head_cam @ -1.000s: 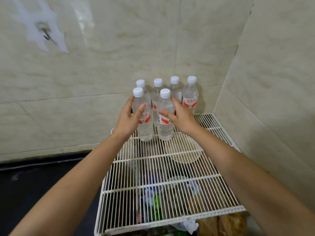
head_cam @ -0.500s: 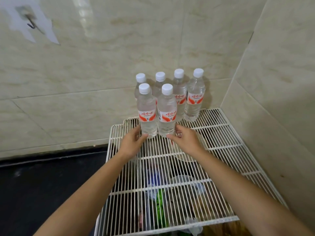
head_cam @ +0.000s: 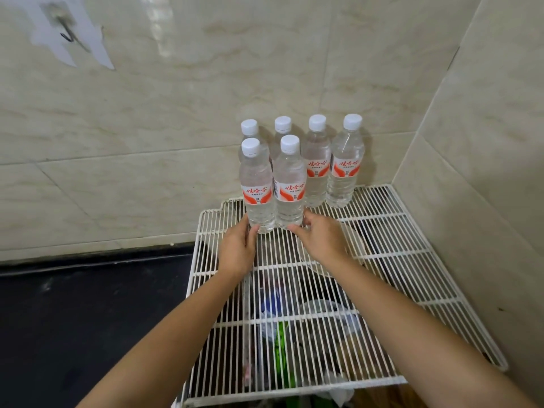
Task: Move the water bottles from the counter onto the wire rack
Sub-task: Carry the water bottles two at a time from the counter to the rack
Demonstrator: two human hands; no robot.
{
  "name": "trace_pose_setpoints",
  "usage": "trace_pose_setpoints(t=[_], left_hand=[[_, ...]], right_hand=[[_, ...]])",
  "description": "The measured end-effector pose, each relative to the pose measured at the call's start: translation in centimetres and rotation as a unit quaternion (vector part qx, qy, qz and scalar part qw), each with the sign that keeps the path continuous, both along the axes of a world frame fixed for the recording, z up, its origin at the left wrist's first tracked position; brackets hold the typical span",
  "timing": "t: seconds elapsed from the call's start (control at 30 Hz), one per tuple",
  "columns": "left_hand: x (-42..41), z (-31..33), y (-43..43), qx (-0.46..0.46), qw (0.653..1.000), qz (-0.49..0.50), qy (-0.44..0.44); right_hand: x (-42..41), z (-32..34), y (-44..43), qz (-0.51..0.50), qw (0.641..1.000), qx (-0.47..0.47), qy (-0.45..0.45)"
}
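Note:
Several clear water bottles with white caps and red-and-white labels stand upright at the back of the white wire rack (head_cam: pixel 397 245). Most form a row against the wall, ending at the right bottle (head_cam: pixel 344 166). In front of it stand the front left bottle (head_cam: pixel 256 187) and the front right bottle (head_cam: pixel 290 184), side by side. My left hand (head_cam: pixel 240 248) rests low on the rack, its thumb and fingertips touching the front left bottle's base. My right hand (head_cam: pixel 322 238) sits beside the front right bottle's base with loose fingers. Neither hand is wrapped around a bottle.
Beige tiled walls meet in a corner right behind and to the right of the rack. A dark counter (head_cam: pixel 73 319) lies to the left, lower than the rack. Bags and a green item (head_cam: pixel 281 346) show through the wires below. A wall hook (head_cam: pixel 66 33) is at the upper left.
My hands let go of the two front bottles' bodies and slid down to their bases. The bottles stay standing on the rack.

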State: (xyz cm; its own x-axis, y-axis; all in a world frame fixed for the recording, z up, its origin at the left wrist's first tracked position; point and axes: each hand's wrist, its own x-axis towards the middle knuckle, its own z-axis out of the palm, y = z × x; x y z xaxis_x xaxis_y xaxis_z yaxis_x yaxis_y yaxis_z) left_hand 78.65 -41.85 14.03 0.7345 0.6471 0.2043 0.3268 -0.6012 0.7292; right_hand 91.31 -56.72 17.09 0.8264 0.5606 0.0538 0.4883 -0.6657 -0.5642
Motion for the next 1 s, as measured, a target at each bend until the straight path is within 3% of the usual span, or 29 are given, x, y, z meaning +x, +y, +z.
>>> trace_pose_setpoints(t=[0.17,0.27,0.33,0.6,0.83,1.0], left_hand=[[-1.3,1.5,-0.8,-0.015,0.999,-0.021,0.043],[-5.5,2.8,-2.3,0.099,0.994,0.007,0.048],[-9.5,3.6,-3.2,0.157,0.985,0.054,0.037],[-23.5,5.2,-3.0,0.233,0.933,0.251,0.112],[-35.9,6.9,-0.9,0.258,0.888,0.346,0.159],[-48.0,6.7,2.0,0.265,0.87,0.383,0.161]], right_hand=[[-2.1,-0.1,-0.2,-0.026,0.999,0.017,0.008],[-5.0,1.2,-1.2,-0.002,0.99,0.106,-0.089],[-7.0,1.4,-1.2,0.036,0.985,0.133,-0.105],[-16.4,0.5,2.9,0.258,0.955,0.085,-0.121],[-26.8,2.0,8.6,0.334,0.93,0.097,-0.117],[-37.5,1.0,12.2,0.383,0.9,0.105,-0.181]])
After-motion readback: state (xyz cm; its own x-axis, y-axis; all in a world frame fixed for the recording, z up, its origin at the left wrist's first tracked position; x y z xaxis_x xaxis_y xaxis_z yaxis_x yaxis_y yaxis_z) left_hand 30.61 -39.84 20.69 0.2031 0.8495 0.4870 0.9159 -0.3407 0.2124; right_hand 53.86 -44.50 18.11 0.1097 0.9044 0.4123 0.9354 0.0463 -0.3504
